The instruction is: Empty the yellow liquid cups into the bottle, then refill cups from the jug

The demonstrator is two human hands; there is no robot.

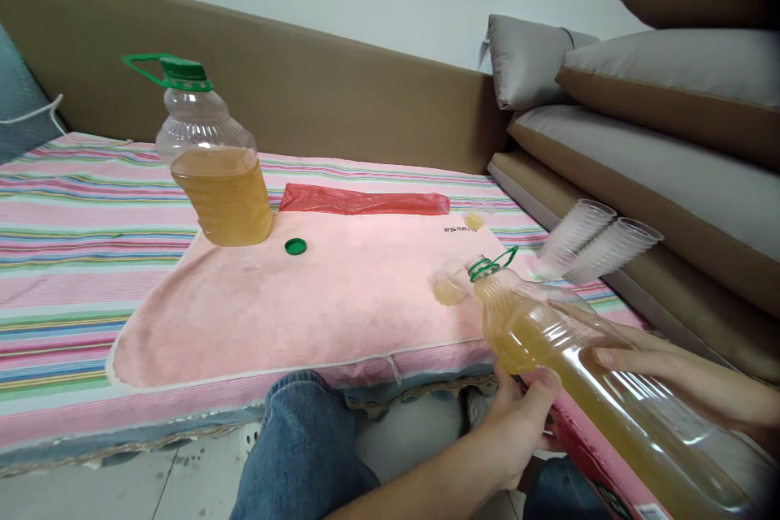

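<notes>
A large clear bottle of yellow liquid (615, 390) lies tilted on its side at the right, its uncapped neck with a green ring pointing left. My left hand (524, 414) grips it from below near the shoulder, thumb pressed on the red label. Farther back along the bottle, my right hand (627, 361) is closed around its body, some fingers hidden behind it. Just off the mouth stands a small clear plastic cup (449, 290) with yellow liquid in it. Another such cup (475, 219) is farther back. A green cap (296, 246) rests on the pink cloth (341, 284).
A second bottle (228, 195) with a green handled cap stands at the left. A red plastic bag (366, 201) lies flat behind the cloth. Two stacks of clear cups (600, 240) lean by the piled cushions (664, 130) at the right. My knee (305, 431) is below the edge.
</notes>
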